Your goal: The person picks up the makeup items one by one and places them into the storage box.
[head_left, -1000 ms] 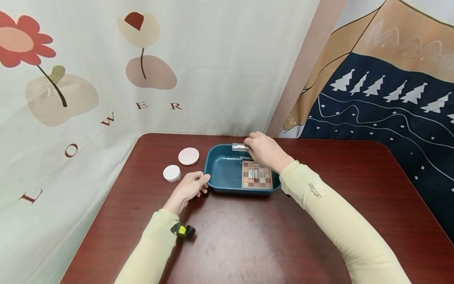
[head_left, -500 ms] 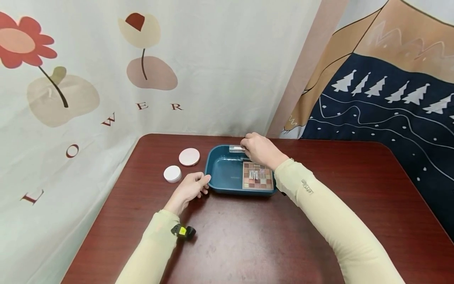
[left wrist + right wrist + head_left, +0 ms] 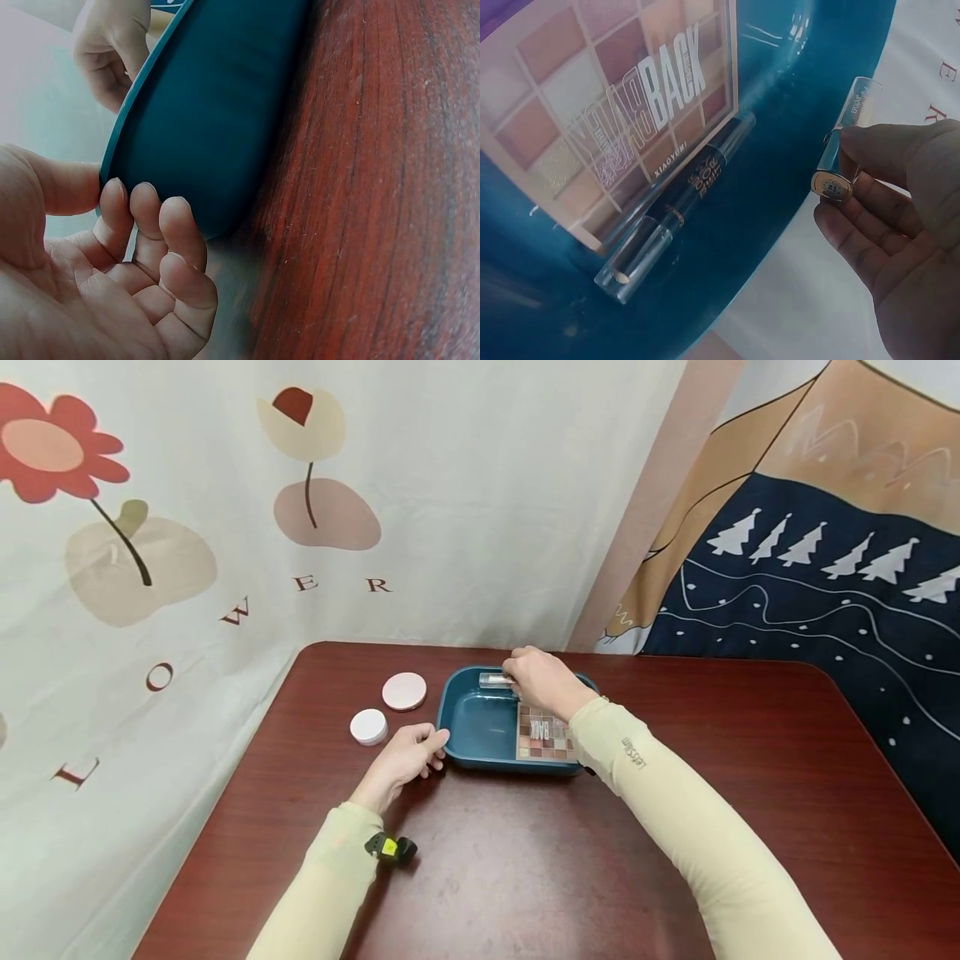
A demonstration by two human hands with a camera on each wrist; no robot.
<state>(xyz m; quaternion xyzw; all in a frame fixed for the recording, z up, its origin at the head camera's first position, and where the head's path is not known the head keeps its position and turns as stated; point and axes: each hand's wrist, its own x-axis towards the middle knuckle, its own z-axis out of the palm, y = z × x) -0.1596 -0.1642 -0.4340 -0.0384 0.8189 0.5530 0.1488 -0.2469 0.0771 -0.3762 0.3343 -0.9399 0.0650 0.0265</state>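
At the table's far side stands a dark blue plastic tray (image 3: 480, 727). My left hand (image 3: 407, 756) pinches its left rim between thumb and fingers; the left wrist view shows the fingertips (image 3: 180, 217) against the outer wall. Over the far rim, my right hand (image 3: 543, 681) holds a slim lipstick (image 3: 847, 127) with a clear cap and shiny base. Inside the tray's right part lies an eyeshadow palette (image 3: 545, 737), partly hidden by the right arm in the head view. Beside the palette lies a dark double-ended makeup pen (image 3: 679, 206) with clear ends.
Left of the tray, a pale pink round compact (image 3: 404, 691) and a small white round jar (image 3: 368, 727) sit on the reddish-brown table (image 3: 480, 868). A printed curtain (image 3: 465, 510) hangs right behind the table's far edge.
My right hand has moved left and slightly nearer with the lipstick, along the tray's far side. The left hand keeps its grip on the rim. The head view has shifted slightly.
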